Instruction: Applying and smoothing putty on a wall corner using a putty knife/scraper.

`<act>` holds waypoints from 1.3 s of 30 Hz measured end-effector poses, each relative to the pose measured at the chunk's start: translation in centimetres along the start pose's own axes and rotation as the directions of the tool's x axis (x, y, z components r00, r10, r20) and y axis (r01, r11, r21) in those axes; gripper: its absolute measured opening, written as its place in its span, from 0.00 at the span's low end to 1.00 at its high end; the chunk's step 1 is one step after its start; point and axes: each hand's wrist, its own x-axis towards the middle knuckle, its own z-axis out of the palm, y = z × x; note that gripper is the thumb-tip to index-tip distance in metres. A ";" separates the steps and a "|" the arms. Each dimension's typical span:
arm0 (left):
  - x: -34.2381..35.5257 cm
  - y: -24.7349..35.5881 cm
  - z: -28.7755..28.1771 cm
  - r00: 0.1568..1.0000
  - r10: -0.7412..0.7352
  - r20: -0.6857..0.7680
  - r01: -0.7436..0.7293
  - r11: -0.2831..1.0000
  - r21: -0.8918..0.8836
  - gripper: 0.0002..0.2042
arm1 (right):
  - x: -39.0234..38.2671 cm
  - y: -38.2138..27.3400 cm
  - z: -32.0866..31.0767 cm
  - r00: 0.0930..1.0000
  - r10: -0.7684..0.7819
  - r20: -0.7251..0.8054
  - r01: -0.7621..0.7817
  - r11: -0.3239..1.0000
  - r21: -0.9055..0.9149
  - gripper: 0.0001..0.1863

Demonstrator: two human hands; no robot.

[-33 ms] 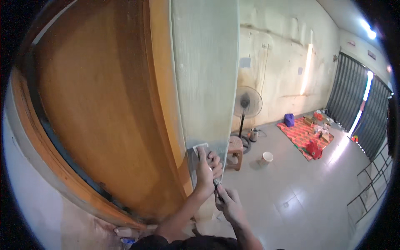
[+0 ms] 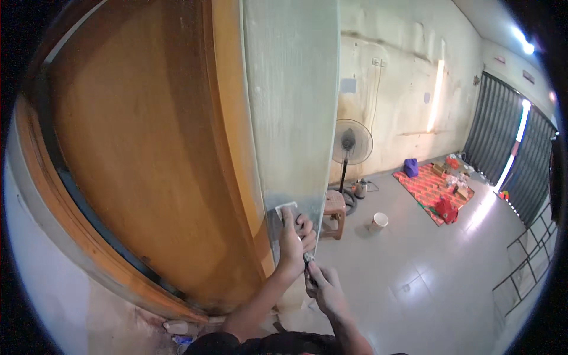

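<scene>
My left hand (image 2: 290, 239) is holding a grey plate (image 2: 273, 229), fingers curled; at its five o'clock, my right hand (image 2: 325, 286) is gripping a handle (image 2: 308, 257).

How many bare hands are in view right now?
2. The left hand lies against a flat grey plate on the pale green wall strip; the right hand, lower and farther right, grips a dark, pale-smeared handle. No other hand shows; some fingers are partly hidden.

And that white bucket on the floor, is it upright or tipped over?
Upright: the white bucket stands on the floor with its round rim facing up.
</scene>
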 end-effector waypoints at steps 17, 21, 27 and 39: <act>1.3 -0.8 -0.3 1.000 0.000 0.010 0.000 1.000 0.026 0.25 | 1.6 0.7 -0.3 0.994 -0.082 -0.077 0.074 0.992 -0.099 0.17; 2.2 2.1 2.6 0.991 0.049 0.124 -0.049 0.999 0.000 0.25 | 2.2 -2.4 0.5 0.991 -0.134 -0.026 0.135 0.990 0.035 0.16; -0.4 -0.6 -0.3 0.995 0.002 0.097 -0.001 1.000 -0.007 0.24 | -0.5 1.6 -0.4 0.996 -0.085 -0.037 0.078 0.985 -0.154 0.17; 1.7 0.6 0.1 0.996 -0.026 0.089 0.030 0.998 -0.047 0.23 | 1.7 0.4 0.1 0.996 -0.052 -0.065 0.045 0.994 -0.103 0.19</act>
